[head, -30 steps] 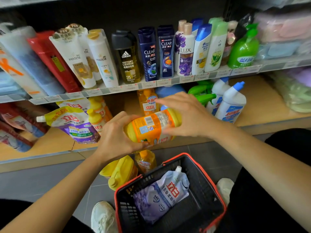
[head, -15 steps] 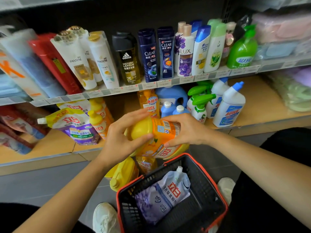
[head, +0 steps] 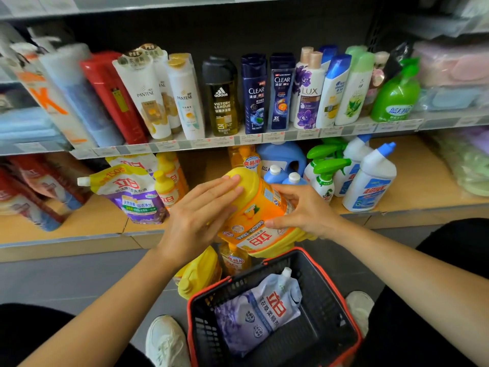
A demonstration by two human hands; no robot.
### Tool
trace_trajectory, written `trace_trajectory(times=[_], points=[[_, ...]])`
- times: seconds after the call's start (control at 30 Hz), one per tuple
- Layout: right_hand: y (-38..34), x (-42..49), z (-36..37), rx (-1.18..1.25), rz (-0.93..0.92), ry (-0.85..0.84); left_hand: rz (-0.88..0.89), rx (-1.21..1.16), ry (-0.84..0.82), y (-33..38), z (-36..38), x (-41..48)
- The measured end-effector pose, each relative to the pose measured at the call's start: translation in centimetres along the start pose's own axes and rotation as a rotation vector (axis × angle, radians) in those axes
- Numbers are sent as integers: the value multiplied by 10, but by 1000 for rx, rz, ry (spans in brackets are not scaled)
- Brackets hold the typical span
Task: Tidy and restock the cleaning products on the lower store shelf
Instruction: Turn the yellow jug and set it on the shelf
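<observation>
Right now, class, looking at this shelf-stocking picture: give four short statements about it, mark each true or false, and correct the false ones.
1. The left hand and the right hand both touch the yellow detergent bottle. True.
2. The basket is empty. False: the basket holds a lavender refill pouch.
3. A white bottle with a blue cap stands on the lower shelf. True.
4. The green pump bottle stands on the lower shelf. False: the green pump bottle stands on the upper shelf.

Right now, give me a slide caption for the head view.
Left hand rests on, right hand grips, a yellow detergent jug between lower shelf and basket.
</observation>
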State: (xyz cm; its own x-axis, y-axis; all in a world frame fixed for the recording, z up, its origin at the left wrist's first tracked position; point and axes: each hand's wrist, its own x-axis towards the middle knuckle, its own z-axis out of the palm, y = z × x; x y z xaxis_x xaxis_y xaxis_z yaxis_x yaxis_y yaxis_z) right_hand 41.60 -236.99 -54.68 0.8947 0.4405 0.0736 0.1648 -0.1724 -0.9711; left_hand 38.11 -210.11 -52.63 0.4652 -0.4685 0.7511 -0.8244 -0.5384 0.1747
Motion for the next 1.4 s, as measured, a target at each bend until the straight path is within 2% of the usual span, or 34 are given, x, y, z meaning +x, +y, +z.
trace_trajectory(times=[0.13,0.27,0.43,0.67,0.83,1.1,1.27,1.4], points=[[2,1,4,8,9,-3,-125,-11,-87,-5,-6,4],[4,1,6,-1,15,-2,-411,-247,-197,-7,-10,7],[8,0,7,-36,15,-4,-694,-542,-165,-6,-12,15],[11,-2,9,-8,17,-30,-889,-687,-198,-16,-17,16],[10,1,9,36,14,-28,-837,-741,-210,-17,-19,9],[6,2,10,177,16,24,-681,-644,-108,-11,-16,3],[4,2,11,243,0,63,-507,-353,-37,-13,-20,3],[3,3,10,276,23,88,-524,-266,32,-16,-19,-1]])
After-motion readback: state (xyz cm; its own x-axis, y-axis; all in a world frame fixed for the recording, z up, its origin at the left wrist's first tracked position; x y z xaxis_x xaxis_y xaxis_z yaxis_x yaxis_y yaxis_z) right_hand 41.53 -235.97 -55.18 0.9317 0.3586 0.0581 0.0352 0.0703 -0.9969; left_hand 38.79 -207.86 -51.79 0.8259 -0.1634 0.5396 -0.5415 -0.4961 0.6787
